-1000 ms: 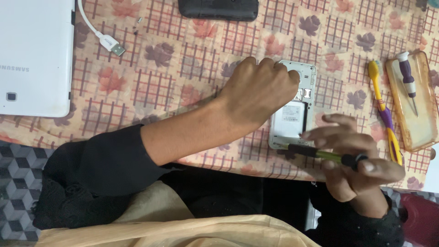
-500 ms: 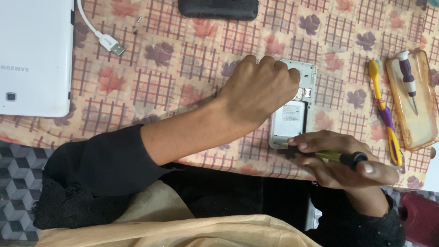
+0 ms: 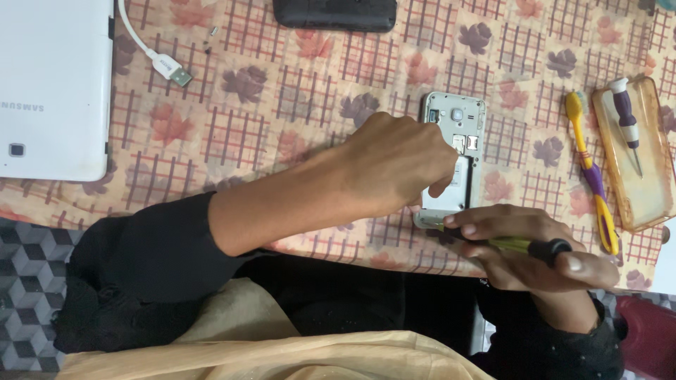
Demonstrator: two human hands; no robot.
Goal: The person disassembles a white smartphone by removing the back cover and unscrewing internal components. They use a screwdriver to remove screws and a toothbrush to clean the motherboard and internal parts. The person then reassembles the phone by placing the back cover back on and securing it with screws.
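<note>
A phone with its back cover off (image 3: 466, 134) lies on the patterned tablecloth (image 3: 282, 91). My left hand (image 3: 394, 165) rests on its left side and holds it down, fingers curled over the edge. My right hand (image 3: 524, 246) is just below the phone and grips a small screwdriver (image 3: 521, 245) with a yellow-green handle and a black cap. The screwdriver lies nearly flat, and its tip points at the phone's near corner. The tip itself is hidden by my fingers.
A white tablet (image 3: 53, 84) lies at the left with a white cable plug (image 3: 169, 68) beside it. A black case (image 3: 334, 13) sits at the top edge. At the right lie a yellow-purple toothbrush (image 3: 591, 169) and a clear orange phone cover (image 3: 637, 183) carrying a purple-handled screwdriver (image 3: 625, 116).
My right hand has moved up and left, bringing the screwdriver tip to the phone's near corner. My left hand has stayed on the phone.
</note>
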